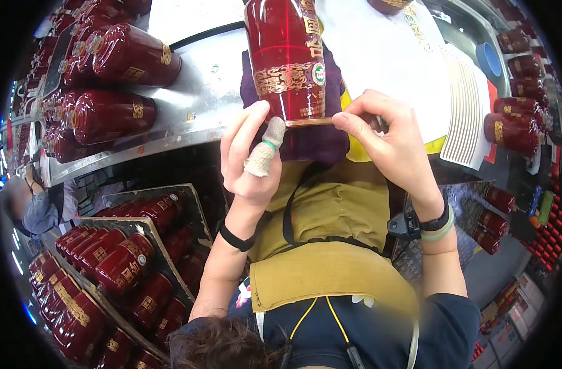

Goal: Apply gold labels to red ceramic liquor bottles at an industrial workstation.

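A dark red glossy bottle [281, 46] with gold ornament lies on a purple cloth [330, 92], its base toward me. Along the base edge runs a thin gold strip [311, 122]. My left hand [250, 150] is closed at the base's left corner, fingertips against the bottle and the strip's left end. A whitish cloth cover [262, 154] with a green band wraps one of its digits. My right hand [385, 132] pinches the strip's right end between thumb and finger; its other fingers are curled. Red light lines cross the bottle.
Several red bottles [133, 55] lie on the metal table at left, more in crates [108, 258] below. A stack of white strips [462, 104] lies at right beside white sheets [379, 55] and a blue cup [489, 59]. Another person [44, 206] is at far left.
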The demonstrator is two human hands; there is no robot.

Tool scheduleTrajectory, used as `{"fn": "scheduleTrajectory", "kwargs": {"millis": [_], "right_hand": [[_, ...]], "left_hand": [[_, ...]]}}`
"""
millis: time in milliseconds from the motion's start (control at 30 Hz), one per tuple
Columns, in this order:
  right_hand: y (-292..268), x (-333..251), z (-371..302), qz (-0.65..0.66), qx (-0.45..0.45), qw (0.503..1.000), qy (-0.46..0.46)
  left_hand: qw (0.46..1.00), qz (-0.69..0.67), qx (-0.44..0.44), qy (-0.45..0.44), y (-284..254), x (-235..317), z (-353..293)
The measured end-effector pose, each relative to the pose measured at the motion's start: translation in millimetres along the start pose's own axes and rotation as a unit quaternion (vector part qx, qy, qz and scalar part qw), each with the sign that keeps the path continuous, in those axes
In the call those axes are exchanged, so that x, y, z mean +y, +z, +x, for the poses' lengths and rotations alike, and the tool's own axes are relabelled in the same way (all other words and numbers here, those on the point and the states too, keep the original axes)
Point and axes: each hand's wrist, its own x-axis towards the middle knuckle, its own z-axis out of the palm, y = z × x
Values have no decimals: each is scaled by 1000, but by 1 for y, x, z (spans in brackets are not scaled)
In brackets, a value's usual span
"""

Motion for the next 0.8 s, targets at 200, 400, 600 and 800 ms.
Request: {"fn": "scheduleTrajectory", "kwargs": {"millis": [200,400,600,800], "right_hand": [[0,3,1,-1,8,1000,-3],[1,-1,0,3,6,1000,-16],[-6,-24,-5,13,-6,999,-51],[-13,-38,-8,-7,-6,994,-113]], "left_hand": [[995,76,-1,64,3,11,7],[990,-72,47,-114,5,8,1],[992,-54,5,-115,-3,7,4],[997,-34,17,-61,0,5,2]]}}
